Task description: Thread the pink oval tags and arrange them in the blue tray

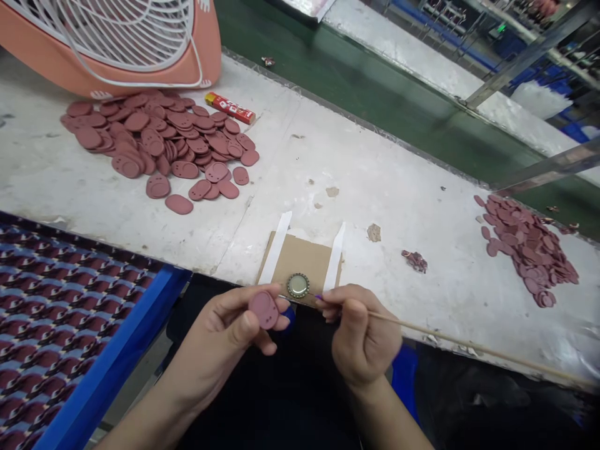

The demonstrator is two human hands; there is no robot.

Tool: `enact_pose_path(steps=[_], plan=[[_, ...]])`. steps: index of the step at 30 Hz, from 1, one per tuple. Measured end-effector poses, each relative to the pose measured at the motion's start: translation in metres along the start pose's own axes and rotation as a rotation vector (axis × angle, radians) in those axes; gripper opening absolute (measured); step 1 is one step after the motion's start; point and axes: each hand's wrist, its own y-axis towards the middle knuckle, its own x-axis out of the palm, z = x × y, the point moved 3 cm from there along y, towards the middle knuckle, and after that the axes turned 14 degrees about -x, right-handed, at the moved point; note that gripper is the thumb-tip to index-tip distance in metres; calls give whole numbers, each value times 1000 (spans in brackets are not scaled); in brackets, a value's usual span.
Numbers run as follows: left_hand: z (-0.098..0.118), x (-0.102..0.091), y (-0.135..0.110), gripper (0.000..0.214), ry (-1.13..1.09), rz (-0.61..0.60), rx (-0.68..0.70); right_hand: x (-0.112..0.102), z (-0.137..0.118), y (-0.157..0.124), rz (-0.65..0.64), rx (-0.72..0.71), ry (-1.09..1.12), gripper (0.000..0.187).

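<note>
Pinching tightly, the left hand [229, 328] held a mauve rubber oval [264, 310] and the right hand [360, 331] gripped a thin wooden stick [469, 344]. A metal bottle cap [298, 285] lay on cardboard [300, 256], just ahead and between both hands.

The left hand [220, 331] and right hand [360, 337] are bare, as are the forearms [150, 412], with no sleeves in view; a plain black garment [267, 394] covers the person's front below them.
</note>
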Motion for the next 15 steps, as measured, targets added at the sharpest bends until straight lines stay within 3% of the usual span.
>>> enact_pose_path(steps=[6,12,15], plan=[[5,-11,1,30,-13,149,49,13,16,-1,-66,10,3,23],[3,-6,1,28,-22,114,37,7,5,2,-35,7,20,27],[1,-1,1,25,-23,36,10,-1,-11,4,-7,-18,61,36]])
